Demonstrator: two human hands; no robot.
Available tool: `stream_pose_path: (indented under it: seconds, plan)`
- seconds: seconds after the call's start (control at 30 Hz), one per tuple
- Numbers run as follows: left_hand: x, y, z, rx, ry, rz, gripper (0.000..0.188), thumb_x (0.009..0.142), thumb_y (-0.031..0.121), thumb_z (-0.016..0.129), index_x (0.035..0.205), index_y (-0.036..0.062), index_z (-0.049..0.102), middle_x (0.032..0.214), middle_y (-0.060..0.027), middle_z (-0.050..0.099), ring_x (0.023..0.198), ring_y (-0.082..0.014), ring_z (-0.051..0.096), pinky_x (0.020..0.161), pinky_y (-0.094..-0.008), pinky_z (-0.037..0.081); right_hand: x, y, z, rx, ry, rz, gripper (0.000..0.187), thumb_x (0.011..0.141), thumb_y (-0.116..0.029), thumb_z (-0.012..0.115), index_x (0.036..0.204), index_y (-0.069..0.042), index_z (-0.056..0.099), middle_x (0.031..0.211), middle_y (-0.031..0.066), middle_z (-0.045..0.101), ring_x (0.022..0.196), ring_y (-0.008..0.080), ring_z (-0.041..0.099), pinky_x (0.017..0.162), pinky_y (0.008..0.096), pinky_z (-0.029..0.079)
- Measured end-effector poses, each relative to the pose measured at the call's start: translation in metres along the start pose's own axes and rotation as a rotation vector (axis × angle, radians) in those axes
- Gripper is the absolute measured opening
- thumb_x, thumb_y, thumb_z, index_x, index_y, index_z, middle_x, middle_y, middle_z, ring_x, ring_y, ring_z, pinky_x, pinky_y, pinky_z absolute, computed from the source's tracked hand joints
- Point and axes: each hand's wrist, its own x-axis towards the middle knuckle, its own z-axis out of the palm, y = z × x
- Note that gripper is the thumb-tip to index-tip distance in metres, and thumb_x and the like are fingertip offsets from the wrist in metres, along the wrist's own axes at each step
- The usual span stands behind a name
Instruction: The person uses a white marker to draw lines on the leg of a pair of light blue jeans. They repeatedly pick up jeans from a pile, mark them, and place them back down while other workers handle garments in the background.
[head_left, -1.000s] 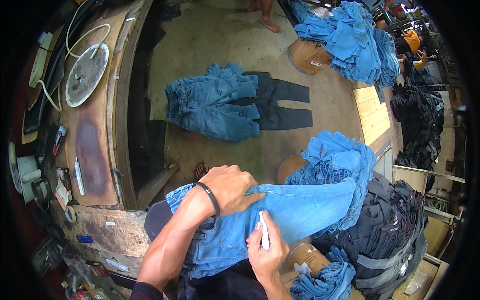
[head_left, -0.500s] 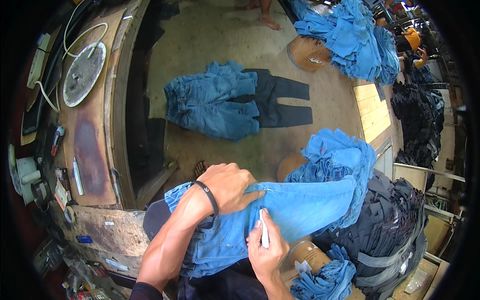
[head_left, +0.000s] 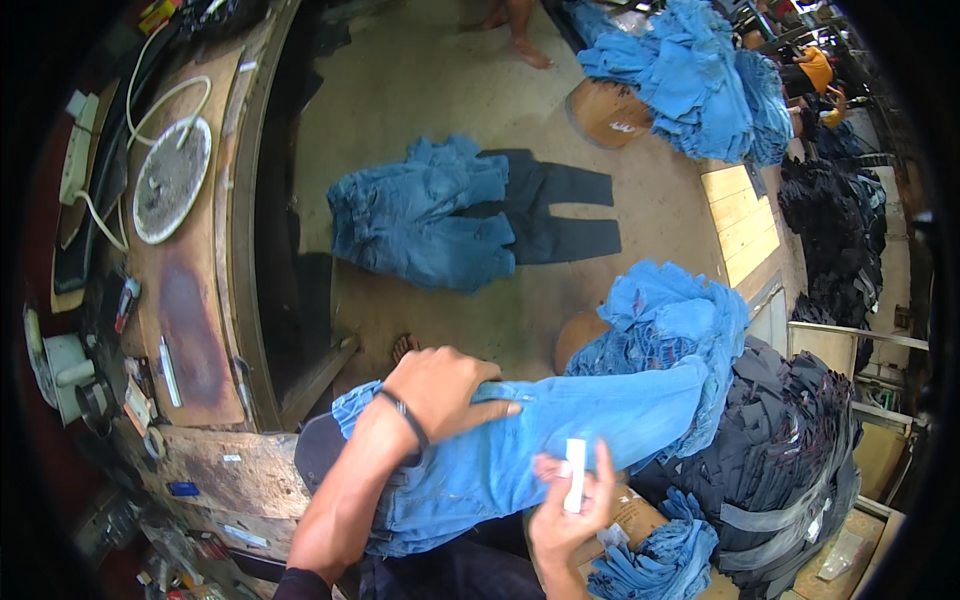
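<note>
Pale blue jeans (head_left: 620, 400) lie stretched sideways in front of me, over a dark rounded end (head_left: 318, 440) that pokes out at the left. My left hand (head_left: 440, 385), with a dark band at its wrist, grips the upper edge of the jeans, thumb lying along the cloth. Just below the leg, my right hand (head_left: 575, 505) holds a short, flat white stick (head_left: 574, 475); one finger points up beside it and motion smears the fingertips. That stick's exact kind cannot be made out.
Blue and black trousers (head_left: 420, 215) lie on the floor ahead. Denim heaps (head_left: 670, 310) and bundled dark cloth (head_left: 780, 450) crowd the right side. At the left, a wooden bench (head_left: 190, 330) carries a round grey plate (head_left: 172, 180) with a cable. Another person's bare foot (head_left: 532, 55) shows at the top.
My right hand has moved off the jeans, down and to the right, with the white stick turned more upright. My left hand keeps its hold, its thumb now straighter. The view has shifted slightly.
</note>
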Motion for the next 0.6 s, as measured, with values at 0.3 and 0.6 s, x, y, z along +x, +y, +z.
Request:
stream_pose_path:
  seconds: [0.3, 0.6]
  plan:
    - [-0.110, 0.058, 0.097, 0.253, 0.357, -0.287, 0.090, 0.088, 0.057, 0.077, 0.159, 0.0074, 0.048, 0.168, -0.0202, 0.039, 0.159, -0.0429, 0.029, 0.127, -0.0654, 0.016, 0.084, 0.047, -0.031, -0.598, -0.034, -0.350, 0.039, 0.101, -0.003, 0.065, 0.139, 0.002, 0.064, 0.143, 0.0184, 0.067, 0.152, 0.0441, 0.045, 0.128, 0.0674, 0.013]
    - [-0.178, 0.006, 0.058, 0.445, 0.591, -0.378, 0.094, 0.090, 0.057, 0.072, 0.163, 0.0070, 0.040, 0.173, -0.0282, 0.024, 0.162, -0.0492, 0.015, 0.128, -0.0691, 0.001, 0.020, 0.012, 0.008, -0.061, -0.040, -0.248, 0.030, 0.103, -0.004, 0.065, 0.132, 0.004, 0.063, 0.136, 0.0206, 0.070, 0.132, 0.0397, 0.064, 0.123, 0.0668, 0.029]
